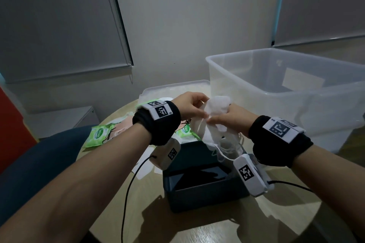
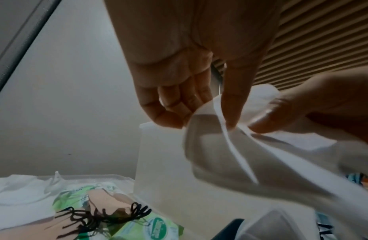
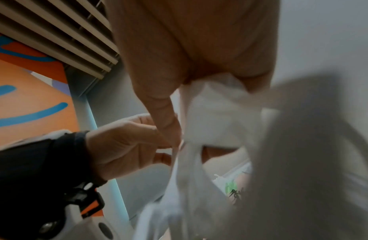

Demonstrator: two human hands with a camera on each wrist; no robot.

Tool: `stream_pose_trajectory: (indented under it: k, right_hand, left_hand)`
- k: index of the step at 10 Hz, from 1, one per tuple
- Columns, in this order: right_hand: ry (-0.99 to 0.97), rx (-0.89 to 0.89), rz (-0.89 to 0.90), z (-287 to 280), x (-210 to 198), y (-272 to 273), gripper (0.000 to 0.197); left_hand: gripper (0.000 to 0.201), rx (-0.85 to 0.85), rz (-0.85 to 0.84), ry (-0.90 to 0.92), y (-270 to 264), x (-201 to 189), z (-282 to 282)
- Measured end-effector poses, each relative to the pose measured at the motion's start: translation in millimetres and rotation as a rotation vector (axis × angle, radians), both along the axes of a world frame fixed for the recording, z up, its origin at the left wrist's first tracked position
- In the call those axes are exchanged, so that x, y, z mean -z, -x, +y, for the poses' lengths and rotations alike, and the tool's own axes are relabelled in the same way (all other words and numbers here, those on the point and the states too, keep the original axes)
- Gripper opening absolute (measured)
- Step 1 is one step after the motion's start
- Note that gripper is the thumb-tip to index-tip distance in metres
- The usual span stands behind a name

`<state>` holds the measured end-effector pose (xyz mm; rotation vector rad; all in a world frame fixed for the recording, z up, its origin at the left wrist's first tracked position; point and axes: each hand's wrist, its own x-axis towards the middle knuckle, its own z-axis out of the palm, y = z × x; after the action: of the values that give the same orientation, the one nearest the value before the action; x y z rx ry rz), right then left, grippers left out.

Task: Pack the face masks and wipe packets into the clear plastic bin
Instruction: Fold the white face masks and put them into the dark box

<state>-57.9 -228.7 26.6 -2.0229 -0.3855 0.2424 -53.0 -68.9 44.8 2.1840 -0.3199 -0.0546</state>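
Both hands hold a bunch of white face masks (image 1: 217,110) up over the table, just left of the clear plastic bin (image 1: 296,92). My left hand (image 1: 194,107) pinches the bunch's left edge (image 2: 218,129) between thumb and fingers. My right hand (image 1: 227,118) grips the same masks (image 3: 216,116) from the right, and their ear loops (image 1: 227,150) dangle below. Green wipe packets (image 1: 97,135) and pink masks with black loops (image 2: 109,209) lie on the table to the left.
A dark open box (image 1: 203,175) sits on the round wooden table (image 1: 217,229) right under my wrists. The flat clear bin lid (image 1: 177,89) lies behind the hands with white masks on it. A blue chair (image 1: 39,160) stands at the left.
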Motion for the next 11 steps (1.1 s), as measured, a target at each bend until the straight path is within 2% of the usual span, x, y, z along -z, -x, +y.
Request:
stream_pose_trajectory:
  k: [2,3,4,5,6,7,8,9,11]
  right_hand:
    - [0.412,-0.043,0.132,-13.9,-4.8,4.9,0.02]
    - [0.504,-0.093,0.197,-20.4,-2.4,9.6,0.011]
    - [0.484,-0.108,0.27,-26.0,-0.7,11.4,0.007]
    - [0.418,-0.026,0.232,-30.6,0.2,5.3,0.011]
    - [0.395,0.074,0.185,-35.3,1.6,-0.3,0.009]
    - [0.447,0.092,0.186,-37.4,6.5,-2.2,0.012]
    - [0.518,0.059,0.21,-36.9,12.5,-2.8,0.021]
    - [0.551,0.035,0.238,-37.3,18.1,-4.6,0.021]
    - [0.584,0.048,0.233,-36.6,24.2,-8.5,0.011]
  left_hand:
    - [0.034,0.045,0.205,-0.251,-2.7,9.9,-7.5]
    - [0.025,0.057,0.224,-0.467,-1.9,21.8,-17.0]
    - [0.024,0.083,0.166,-0.812,-5.0,35.0,-28.4]
    - [0.02,0.078,0.136,-0.975,-10.2,43.7,-39.4]
    - [0.013,0.03,0.127,-0.983,-22.2,54.7,-47.0]
    - [0.032,0.068,0.1,-1.077,-31.7,63.1,-50.7]
    - [0.014,0.209,0.084,-1.193,-21.0,61.8,-57.5]
    - [0.038,0.145,0.076,-1.103,-19.2,68.7,-61.6]
    - [0.036,0.115,0.037,-1.125,-8.1,65.7,-65.8]
